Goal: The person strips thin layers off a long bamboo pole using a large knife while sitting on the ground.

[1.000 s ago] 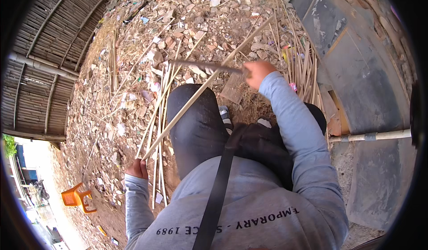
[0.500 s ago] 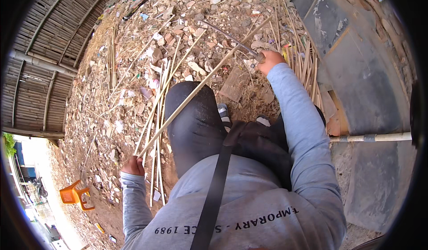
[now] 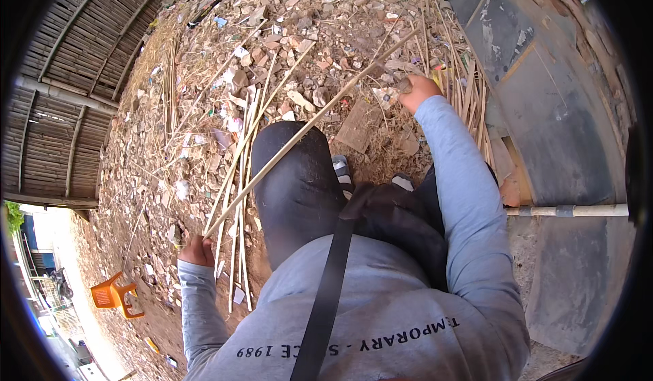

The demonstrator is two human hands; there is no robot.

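Note:
A long pale bamboo strip (image 3: 299,135) slants across my raised knee, from low on the left to the upper right. My left hand (image 3: 198,250) is closed round its lower end. My right hand (image 3: 420,93) grips the handle of a long-bladed knife (image 3: 404,86) near the strip's upper part. The blade is smeared by motion, close to the strip; I cannot tell whether it touches. More thin bamboo strips (image 3: 245,151) lie on the ground by my left knee.
Broken brick and stone rubble (image 3: 299,61) covers the ground. Split bamboo (image 3: 471,102) lies at the right, beside dark sheets (image 3: 564,143). A woven bamboo wall (image 3: 68,82) stands on the left, with an orange plastic chair (image 3: 115,295) lower down. A flat brown slab (image 3: 359,126) lies ahead.
My right hand has shifted slightly right, and the knife blade, sharp before, is now blurred. My left hand and the strip's lower end have moved a little to the left.

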